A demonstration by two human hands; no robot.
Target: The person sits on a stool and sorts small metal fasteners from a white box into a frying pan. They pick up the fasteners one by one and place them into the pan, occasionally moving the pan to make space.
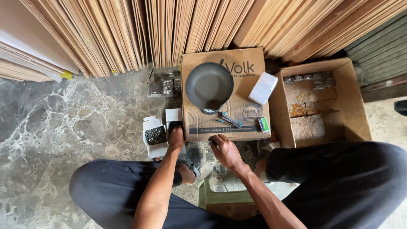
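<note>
At frame centre, the left hand (pixel 176 138) reaches palm-down into a small open white cardboard box (pixel 174 121); its fingers are hidden, so their grip cannot be told. A matching white box of dark screws (pixel 155 135) sits just left. The right hand (pixel 227 152), fingers loosely curled, touches the lower edge of a closed brown carton (pixel 246 91) bearing a round black scale pan (pixel 209 85) and a white packet (pixel 263 87).
</note>
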